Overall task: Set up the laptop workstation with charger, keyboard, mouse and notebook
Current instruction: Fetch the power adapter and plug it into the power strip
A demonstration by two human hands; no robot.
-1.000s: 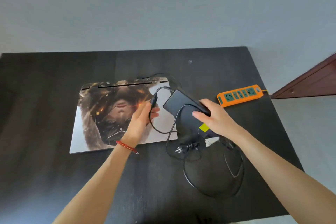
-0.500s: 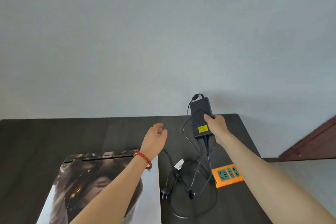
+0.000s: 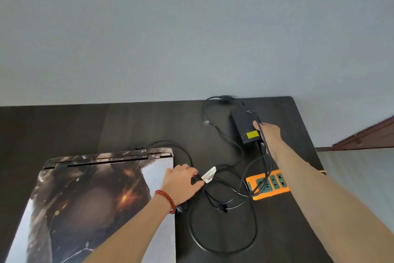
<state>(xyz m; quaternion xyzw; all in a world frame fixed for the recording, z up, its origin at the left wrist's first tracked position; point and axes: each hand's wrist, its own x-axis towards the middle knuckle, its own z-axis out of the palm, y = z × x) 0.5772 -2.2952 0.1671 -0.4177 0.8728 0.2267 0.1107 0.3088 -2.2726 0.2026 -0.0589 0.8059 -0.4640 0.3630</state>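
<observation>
Your charger brick (image 3: 245, 125) sits at the far right corner of the table (image 3: 85, 126), beyond the laptop (image 3: 102, 194) and behind the orange power strip (image 3: 269, 185). It's probably dense and hard-cased, so take it across the body, not by the leads. The cable (image 3: 221, 250) is floppy and tangled between laptop and strip, so I'd expect it to drag; grab near the plug. Your right hand (image 3: 267, 132) rests on the brick's near end, fingers curled over it. Your left hand (image 3: 181, 181), just right of the closed laptop, is pinched shut on a dark cable end by a white tag (image 3: 209, 174).
</observation>
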